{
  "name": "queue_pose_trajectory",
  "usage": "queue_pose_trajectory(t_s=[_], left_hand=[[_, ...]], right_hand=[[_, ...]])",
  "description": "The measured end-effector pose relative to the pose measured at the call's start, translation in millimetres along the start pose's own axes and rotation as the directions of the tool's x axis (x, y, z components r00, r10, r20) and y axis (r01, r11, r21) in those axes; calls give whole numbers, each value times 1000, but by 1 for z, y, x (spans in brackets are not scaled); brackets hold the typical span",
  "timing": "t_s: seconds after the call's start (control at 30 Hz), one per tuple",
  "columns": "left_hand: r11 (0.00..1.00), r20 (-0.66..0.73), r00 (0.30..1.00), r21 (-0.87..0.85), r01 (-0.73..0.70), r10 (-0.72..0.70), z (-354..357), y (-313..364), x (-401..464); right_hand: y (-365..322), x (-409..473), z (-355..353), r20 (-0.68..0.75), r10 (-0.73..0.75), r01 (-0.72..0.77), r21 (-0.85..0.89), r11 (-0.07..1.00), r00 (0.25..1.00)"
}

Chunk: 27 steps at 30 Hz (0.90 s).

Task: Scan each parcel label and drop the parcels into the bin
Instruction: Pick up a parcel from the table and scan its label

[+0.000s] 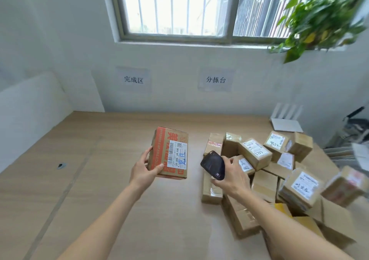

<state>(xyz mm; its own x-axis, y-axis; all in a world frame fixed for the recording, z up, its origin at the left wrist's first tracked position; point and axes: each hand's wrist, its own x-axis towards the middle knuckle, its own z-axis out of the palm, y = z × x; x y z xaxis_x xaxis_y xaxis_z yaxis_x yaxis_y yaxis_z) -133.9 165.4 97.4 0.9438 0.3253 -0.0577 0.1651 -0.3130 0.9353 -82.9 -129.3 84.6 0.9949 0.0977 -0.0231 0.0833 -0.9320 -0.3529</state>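
My left hand [144, 168] grips a cardboard parcel with orange print [169, 153] by its lower left corner and holds it above the table. Its white label with a barcode and blue writing [177, 155] faces me. My right hand [232, 177] holds a black handheld scanner [213, 165] just right of the parcel, its dark head turned toward the label. A heap of several brown parcels [257, 154] with white labels lies on the table at the right. No bin is in view.
The wooden table [95, 160] stretches left, with a small cable hole [61, 165]. Two paper signs [133, 79] hang on the wall under the window. A white router [286, 118] stands at the back right and a green plant [319, 22] hangs above it.
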Motion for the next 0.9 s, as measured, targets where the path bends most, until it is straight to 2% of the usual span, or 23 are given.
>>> queue_pose_trajectory(t_s=[0.17,0.4,0.63,0.9], left_hand=[[995,-31,995,-19,-96,95,-14,63,2],[983,-76,980,19,-183,184,-41,119,6],[973,-123,966,15,-229,229,-61,144,9],[972,-172,957,41,-229,233,-73,158,0]], right_hand=[[-25,7,-79,-77,-126,125,-12,992,989],[-65,9,-162,-196,-222,222,-22,975,955],[-92,8,-201,-190,-315,313,-43,949,930],[-107,7,-213,-163,-384,378,-65,923,909]])
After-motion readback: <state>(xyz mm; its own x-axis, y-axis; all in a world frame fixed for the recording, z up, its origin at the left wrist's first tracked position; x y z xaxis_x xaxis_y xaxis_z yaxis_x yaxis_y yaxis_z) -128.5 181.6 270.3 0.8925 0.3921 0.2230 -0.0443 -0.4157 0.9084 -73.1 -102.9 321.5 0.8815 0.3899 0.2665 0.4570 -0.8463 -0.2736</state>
